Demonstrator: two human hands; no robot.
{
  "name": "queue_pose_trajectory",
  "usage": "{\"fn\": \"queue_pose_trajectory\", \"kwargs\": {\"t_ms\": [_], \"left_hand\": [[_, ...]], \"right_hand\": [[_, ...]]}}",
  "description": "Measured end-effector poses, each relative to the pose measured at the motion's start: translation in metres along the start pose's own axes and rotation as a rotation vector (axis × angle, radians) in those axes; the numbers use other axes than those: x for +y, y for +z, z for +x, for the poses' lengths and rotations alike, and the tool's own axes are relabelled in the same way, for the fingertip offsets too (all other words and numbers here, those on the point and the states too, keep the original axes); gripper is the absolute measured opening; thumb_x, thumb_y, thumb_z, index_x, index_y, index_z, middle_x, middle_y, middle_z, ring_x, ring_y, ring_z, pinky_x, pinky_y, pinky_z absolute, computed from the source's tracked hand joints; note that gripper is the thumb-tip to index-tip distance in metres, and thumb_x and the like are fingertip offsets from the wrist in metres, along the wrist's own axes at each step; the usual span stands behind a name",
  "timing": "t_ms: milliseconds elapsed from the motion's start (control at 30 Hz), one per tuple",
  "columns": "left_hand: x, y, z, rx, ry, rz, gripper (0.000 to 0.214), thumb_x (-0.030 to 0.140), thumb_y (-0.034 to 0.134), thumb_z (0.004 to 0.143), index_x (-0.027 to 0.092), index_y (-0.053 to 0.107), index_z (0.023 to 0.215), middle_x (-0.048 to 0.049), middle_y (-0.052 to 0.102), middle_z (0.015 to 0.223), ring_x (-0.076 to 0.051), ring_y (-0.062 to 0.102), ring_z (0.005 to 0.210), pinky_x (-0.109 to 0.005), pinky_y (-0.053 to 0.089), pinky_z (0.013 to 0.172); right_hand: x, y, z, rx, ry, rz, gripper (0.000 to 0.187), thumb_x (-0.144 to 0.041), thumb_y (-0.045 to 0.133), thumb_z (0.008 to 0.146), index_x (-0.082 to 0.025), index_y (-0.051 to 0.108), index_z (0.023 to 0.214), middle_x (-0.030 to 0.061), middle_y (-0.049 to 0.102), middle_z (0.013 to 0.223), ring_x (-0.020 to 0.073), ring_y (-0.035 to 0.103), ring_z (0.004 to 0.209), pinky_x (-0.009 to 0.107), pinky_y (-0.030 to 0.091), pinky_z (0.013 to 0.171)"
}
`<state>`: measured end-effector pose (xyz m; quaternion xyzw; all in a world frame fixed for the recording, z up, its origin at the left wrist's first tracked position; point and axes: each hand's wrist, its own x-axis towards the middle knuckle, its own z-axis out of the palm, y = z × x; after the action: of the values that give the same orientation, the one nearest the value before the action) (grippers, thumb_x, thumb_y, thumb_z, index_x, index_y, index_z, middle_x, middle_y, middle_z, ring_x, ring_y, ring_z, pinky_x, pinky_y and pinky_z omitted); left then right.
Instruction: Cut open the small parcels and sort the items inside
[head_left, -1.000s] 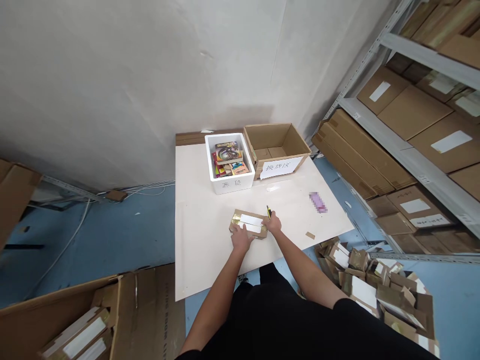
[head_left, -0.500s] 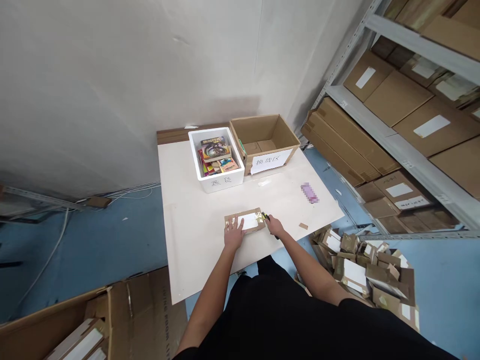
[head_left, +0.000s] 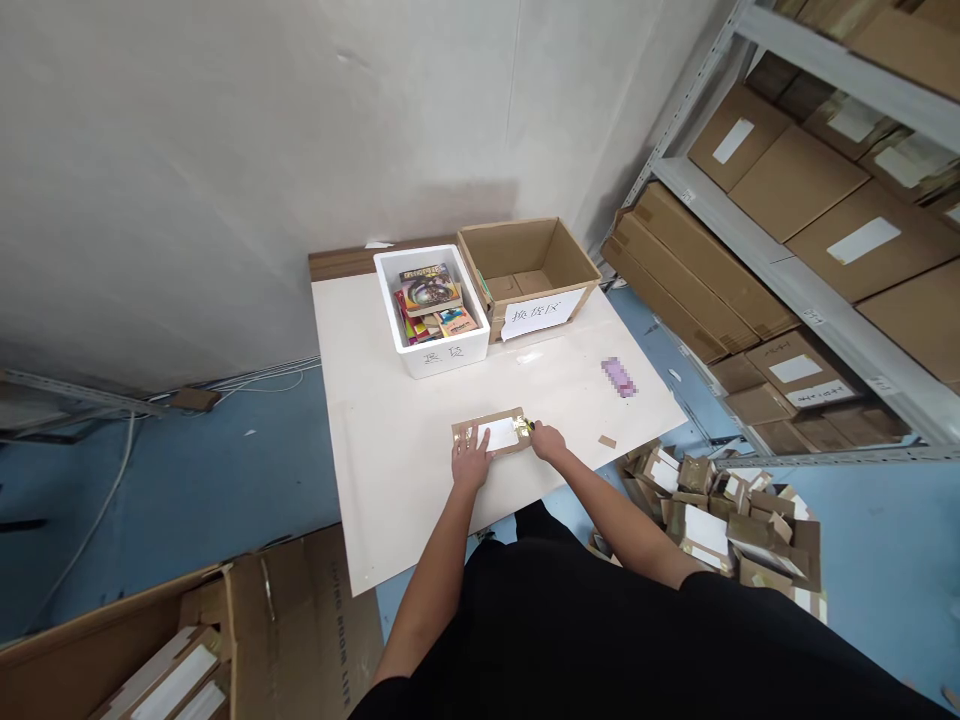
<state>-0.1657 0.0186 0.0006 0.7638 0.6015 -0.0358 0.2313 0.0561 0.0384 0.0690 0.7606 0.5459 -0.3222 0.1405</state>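
Note:
A flat cardboard parcel (head_left: 513,447) with a white label and shiny tape lies on the white table near its front edge. My left hand (head_left: 471,462) rests on the parcel's left part, fingers spread, pressing it against the table. My right hand (head_left: 548,442) is closed around a black and yellow box cutter (head_left: 529,425), its front end at the taped right end of the parcel. Most of the cutter's handle is hidden in my fingers, and the blade is too small to make out.
Behind the parcel stand a white foam box (head_left: 448,357) holding books and a labelled cardboard box (head_left: 574,311). A blurred purple item (head_left: 619,377) and a cardboard scrap (head_left: 607,441) lie to the right. Small cartons (head_left: 705,535) are piled on the floor beside the shelving (head_left: 750,230).
My right hand has shifted slightly with the cutter along the parcel's right end, and less of the handle shows. The left hand stays on the parcel. The whole view has moved a little.

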Motion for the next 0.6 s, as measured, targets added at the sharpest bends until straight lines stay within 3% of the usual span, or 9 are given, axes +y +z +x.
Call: {"fn": "queue_pose_trajectory", "kwargs": {"t_ms": [167, 333, 500, 600], "left_hand": [[0.003, -0.001, -0.004, 0.014, -0.005, -0.004, 0.063, 0.044, 0.044, 0.106, 0.030, 0.037, 0.167, -0.0032, 0.022, 0.178, -0.033, 0.014, 0.165, -0.054, 0.020, 0.133], [0.005, -0.009, -0.004, 0.033, -0.006, -0.018, 0.063, 0.043, 0.049, 0.104, 0.031, 0.041, 0.165, -0.0049, 0.027, 0.177, -0.035, 0.018, 0.164, -0.055, 0.025, 0.130], [0.005, -0.029, 0.009, 0.049, -0.002, -0.004, 0.061, 0.043, 0.054, 0.101, 0.029, 0.050, 0.159, -0.0101, 0.041, 0.170, -0.037, 0.030, 0.158, -0.056, 0.034, 0.124], [-0.001, -0.041, 0.017, 0.039, -0.017, -0.006, 0.055, 0.039, 0.042, 0.105, 0.030, 0.051, 0.159, -0.0084, 0.038, 0.172, -0.035, 0.025, 0.160, -0.057, 0.029, 0.126]], "right_hand": [[0.008, -0.002, -0.014, -0.054, 0.018, 0.020, 0.023, -0.025, 0.061, 0.100, -0.015, 0.062, 0.121, 0.0210, 0.073, 0.115, 0.0298, 0.078, 0.086, 0.035, 0.057, 0.069], [0.033, 0.004, -0.030, -0.074, 0.069, 0.226, 0.020, -0.035, 0.062, 0.101, -0.017, 0.063, 0.108, 0.0149, 0.074, 0.100, 0.0211, 0.071, 0.057, 0.031, 0.054, 0.054], [0.037, 0.036, -0.035, 0.195, 0.154, 0.583, 0.035, -0.050, 0.032, 0.113, -0.021, 0.052, 0.116, 0.0043, 0.071, 0.083, 0.0154, 0.067, 0.054, 0.024, 0.051, 0.055], [0.017, 0.060, -0.025, 0.181, 0.166, 0.636, 0.041, -0.061, 0.046, 0.106, -0.022, 0.051, 0.118, 0.0082, 0.074, 0.091, 0.0216, 0.073, 0.066, 0.029, 0.055, 0.059]]}}
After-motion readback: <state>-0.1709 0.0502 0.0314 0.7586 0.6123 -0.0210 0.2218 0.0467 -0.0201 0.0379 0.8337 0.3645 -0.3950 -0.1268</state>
